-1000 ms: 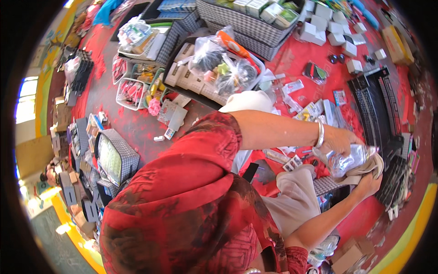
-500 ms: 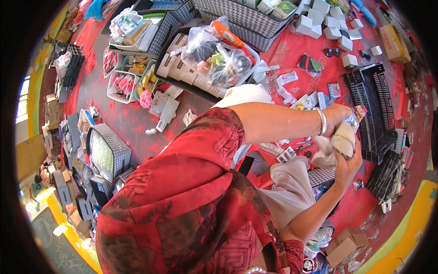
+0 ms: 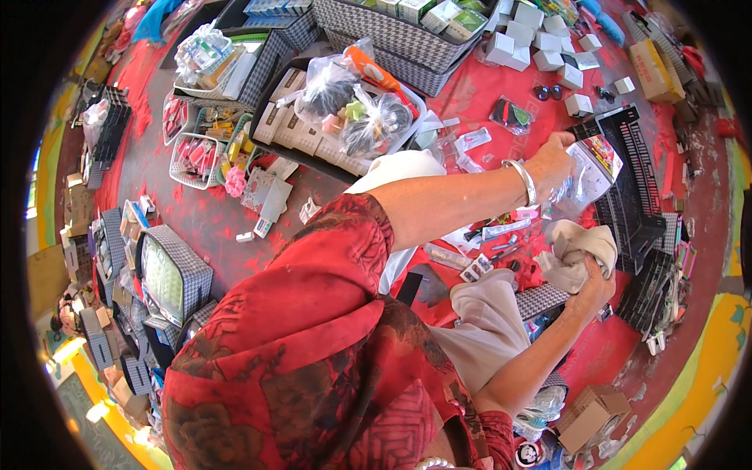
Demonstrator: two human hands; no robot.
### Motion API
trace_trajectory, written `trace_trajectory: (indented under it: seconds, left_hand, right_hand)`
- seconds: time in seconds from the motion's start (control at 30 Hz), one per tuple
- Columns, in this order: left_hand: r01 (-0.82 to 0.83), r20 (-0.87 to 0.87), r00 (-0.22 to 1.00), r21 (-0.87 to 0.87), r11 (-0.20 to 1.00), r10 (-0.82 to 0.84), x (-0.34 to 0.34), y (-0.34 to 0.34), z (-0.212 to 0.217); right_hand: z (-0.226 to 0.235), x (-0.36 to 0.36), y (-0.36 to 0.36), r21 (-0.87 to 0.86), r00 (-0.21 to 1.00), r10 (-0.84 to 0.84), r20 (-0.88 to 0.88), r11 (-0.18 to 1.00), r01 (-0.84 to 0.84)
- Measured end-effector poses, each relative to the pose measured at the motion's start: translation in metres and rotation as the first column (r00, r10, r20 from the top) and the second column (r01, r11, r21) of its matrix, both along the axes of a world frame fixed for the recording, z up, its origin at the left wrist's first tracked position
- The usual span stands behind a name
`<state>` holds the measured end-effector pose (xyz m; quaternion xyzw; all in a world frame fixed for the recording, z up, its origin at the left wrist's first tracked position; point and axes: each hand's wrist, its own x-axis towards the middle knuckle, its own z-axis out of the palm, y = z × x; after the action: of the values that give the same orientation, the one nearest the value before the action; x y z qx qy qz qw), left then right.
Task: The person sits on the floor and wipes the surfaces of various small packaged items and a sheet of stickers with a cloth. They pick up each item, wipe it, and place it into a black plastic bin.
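— Over the red mat, how far along is the wiping?
— Hard to judge; the clear plastic packet (image 3: pixel 583 176) is raised above the black crate (image 3: pixel 630 184), pinched shut in the left hand (image 3: pixel 552 160), arm stretched forward.
— And the other?
— The right hand (image 3: pixel 591 286), elbow bent, is closed round a bunched beige cloth (image 3: pixel 576 251), just below the packet, not touching it

Bright, even daylight, soft shadows, strong fisheye bending and dark vignette at the rim.
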<state>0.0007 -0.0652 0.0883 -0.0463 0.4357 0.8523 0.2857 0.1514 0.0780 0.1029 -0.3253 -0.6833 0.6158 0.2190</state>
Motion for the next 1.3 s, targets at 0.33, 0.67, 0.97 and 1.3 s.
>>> trace_trajectory:
  seconds: [0.33, 0.67, 0.97, 1.3]
  left_hand:
    - [-0.033, -0.279, 0.953, 0.289, 0.957, 0.117, -0.060, -0.064, 0.030]
    - [-0.497, -0.362, 0.840, -0.218, 0.840, 0.404, -0.084, -0.297, -0.013]
    - [-0.575, -0.192, 0.818, -0.316, 0.754, 0.543, -0.077, -0.308, -0.125]
    - [-0.524, -0.381, 0.845, -0.729, 0.440, 0.375, -0.113, -0.305, -0.211]
  right_hand:
    - [0.003, -0.002, -0.006, -0.072, 0.996, 0.023, -0.088, 0.997, -0.029]
    - [0.004, 0.000, -0.001, -0.046, 0.996, -0.029, -0.081, 0.999, 0.026]
    - [-0.002, -0.005, -0.004, 0.005, 0.998, -0.061, 0.025, 0.998, 0.061]
    - [-0.006, -0.012, -0.008, 0.026, 1.000, -0.021, 0.020, 0.999, 0.020]
